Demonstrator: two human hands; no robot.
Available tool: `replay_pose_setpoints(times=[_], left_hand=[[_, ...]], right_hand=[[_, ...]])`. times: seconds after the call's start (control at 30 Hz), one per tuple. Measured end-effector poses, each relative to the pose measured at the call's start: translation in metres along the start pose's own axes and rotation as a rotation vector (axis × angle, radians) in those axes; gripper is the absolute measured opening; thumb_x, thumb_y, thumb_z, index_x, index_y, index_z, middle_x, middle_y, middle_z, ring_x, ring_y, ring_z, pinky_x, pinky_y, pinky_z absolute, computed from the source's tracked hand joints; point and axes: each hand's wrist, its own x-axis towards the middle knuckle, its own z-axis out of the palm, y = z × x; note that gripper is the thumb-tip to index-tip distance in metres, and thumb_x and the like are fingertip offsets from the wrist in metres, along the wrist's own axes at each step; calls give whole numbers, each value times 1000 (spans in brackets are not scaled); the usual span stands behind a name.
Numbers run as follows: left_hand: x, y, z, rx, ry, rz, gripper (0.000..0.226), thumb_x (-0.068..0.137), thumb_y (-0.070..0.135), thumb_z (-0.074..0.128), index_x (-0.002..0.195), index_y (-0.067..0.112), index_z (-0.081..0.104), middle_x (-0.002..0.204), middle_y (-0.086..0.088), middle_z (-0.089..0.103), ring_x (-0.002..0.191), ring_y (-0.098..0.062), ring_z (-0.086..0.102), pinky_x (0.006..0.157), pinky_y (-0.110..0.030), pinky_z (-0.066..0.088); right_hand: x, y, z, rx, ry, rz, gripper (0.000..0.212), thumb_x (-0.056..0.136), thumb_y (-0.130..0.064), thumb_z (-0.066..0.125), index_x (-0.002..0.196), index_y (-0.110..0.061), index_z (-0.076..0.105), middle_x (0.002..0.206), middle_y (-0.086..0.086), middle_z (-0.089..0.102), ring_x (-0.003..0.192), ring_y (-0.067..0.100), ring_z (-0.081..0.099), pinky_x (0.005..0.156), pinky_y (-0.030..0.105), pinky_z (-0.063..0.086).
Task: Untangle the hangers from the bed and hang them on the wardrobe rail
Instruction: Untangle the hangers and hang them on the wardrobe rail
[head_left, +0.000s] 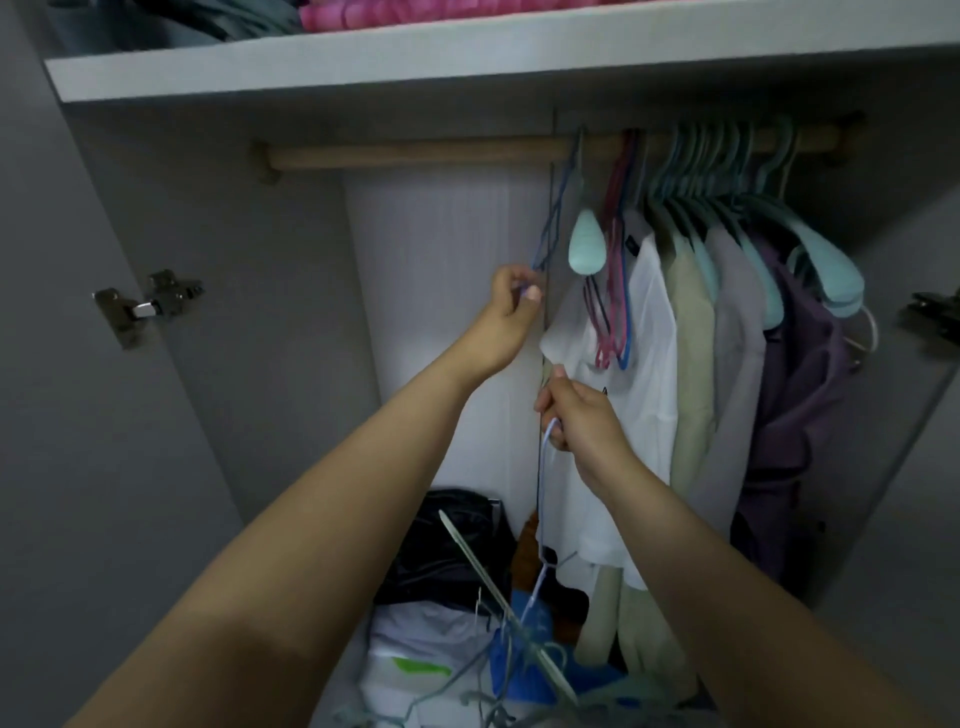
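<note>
A wooden wardrobe rail (415, 154) runs across the top of the wardrobe. A thin blue wire hanger (560, 208) hangs from the rail by its hook, and my left hand (511, 306) pinches its lower corner. My right hand (576, 415) grips the hook of a pale blue hanger (543, 499), from which a tangle of more hangers (514, 649) dangles down. On the rail to the right hang pink and blue thin hangers (618, 291) and an empty teal hanger (587, 244).
Several teal hangers (727, 171) carry white, beige, grey and purple garments (696, 364) on the rail's right half. Black and white bags (447, 551) lie on the wardrobe floor. A shelf (467, 57) sits above the rail. Door hinges (145, 304) flank the opening.
</note>
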Motion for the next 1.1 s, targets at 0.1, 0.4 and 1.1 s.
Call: replay_pose_setpoints(times=[0.1,0.4,1.1], left_hand=[[-46,-33,-22,54,272,-85,39,103,32,37,137,14,33,143,-5,38,131,-17,39,109,-28,31],[-290,-192,4,283,-3,-802,77,73,77,52,104,7,56,98,-1,54,92,-15,53,82,-32,44],[-284,-158,-57,726,112,-369,27,103,32,31,103,11,49,97,-12,56,86,-32,51,75,-42,42]], right_hand=[[-1,0,11,0,-18,-20,47,102,-37,37,66,-10,51,53,6,36,34,4,34,38,14,30],[-2,-1,67,-24,-34,-62,51,101,-43,36,60,-15,47,51,4,43,33,3,35,39,16,26],[-5,-63,95,64,-170,-225,43,91,-41,59,60,-21,36,52,-3,33,43,9,30,41,20,22]])
